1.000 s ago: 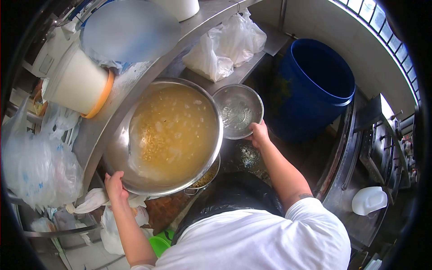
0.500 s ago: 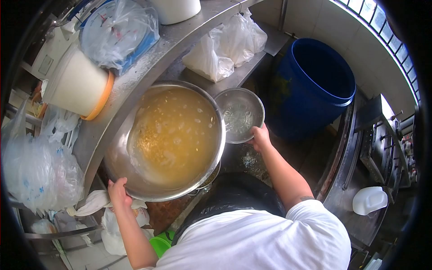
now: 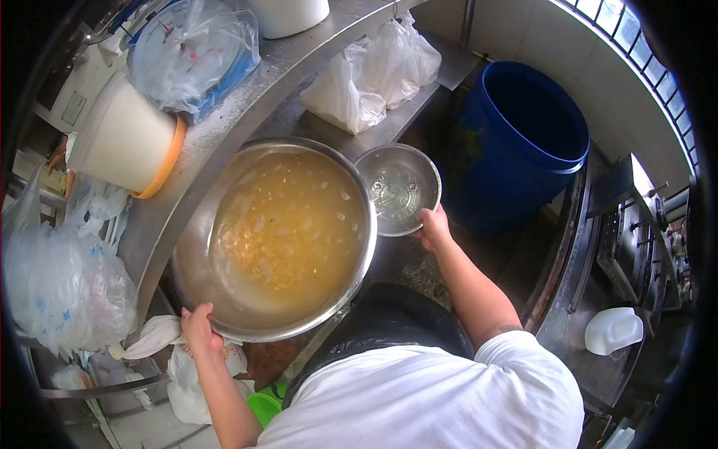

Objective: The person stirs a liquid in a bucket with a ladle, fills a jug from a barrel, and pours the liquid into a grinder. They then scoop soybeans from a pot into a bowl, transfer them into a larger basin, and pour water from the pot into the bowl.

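A large stainless steel basin (image 3: 196, 258) holds cloudy yellowish water (image 3: 299, 217), with pale yellow grains or beans (image 3: 254, 251) settled on one side and a few floating bits. My left hand (image 3: 199, 331) is closed on the basin's near-left rim. My right hand (image 3: 434, 229) grips the near rim of a smaller metal bowl (image 3: 396, 187), its thumb over the edge. This bowl is beside the basin's right rim and seems to have a little clear liquid in it. What supports the basin underneath is mostly hidden.
A blue barrel (image 3: 516, 150) stands at the back right. White plastic bags (image 3: 359, 82) sit on the metal shelf behind. On the left counter are a cream bucket (image 3: 127, 138) and a bag-covered scale (image 3: 191, 56). A white jug (image 3: 613, 331) lies at right.
The basin's near rim has come slightly lower and closer to me, with my left hand shifting down alongside. The liquid's surface pattern differs. My right hand and the small bowl have barely moved.
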The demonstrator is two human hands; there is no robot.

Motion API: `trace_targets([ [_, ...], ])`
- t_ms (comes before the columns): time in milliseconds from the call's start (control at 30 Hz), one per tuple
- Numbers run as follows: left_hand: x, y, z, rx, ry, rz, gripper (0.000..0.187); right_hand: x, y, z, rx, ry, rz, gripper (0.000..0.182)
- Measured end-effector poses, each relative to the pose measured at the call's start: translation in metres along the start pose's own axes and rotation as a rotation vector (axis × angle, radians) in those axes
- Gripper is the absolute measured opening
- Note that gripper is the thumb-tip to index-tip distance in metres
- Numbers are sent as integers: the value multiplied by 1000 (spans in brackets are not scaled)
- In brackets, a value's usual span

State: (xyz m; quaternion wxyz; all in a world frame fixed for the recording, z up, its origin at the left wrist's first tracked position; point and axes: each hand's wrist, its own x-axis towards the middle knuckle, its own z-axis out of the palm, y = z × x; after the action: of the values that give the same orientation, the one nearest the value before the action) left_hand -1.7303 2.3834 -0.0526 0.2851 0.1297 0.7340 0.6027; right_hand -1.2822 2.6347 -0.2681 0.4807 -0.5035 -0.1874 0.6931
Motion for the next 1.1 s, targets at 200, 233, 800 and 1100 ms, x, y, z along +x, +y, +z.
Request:
trace_targets([
  [200,-1,8,10,6,41,54,63,-4,-3,1,-27,7,10,71],
  [233,-2,11,11,10,-9,52,62,-4,-2,1,-27,12,-8,70],
  [800,20,20,10,34,-45,76,57,10,-5,-5,-2,23,-35,71],
  [1100,25,10,2,26,-29,31,57,12,-3,-7,47,47,7,74],
])
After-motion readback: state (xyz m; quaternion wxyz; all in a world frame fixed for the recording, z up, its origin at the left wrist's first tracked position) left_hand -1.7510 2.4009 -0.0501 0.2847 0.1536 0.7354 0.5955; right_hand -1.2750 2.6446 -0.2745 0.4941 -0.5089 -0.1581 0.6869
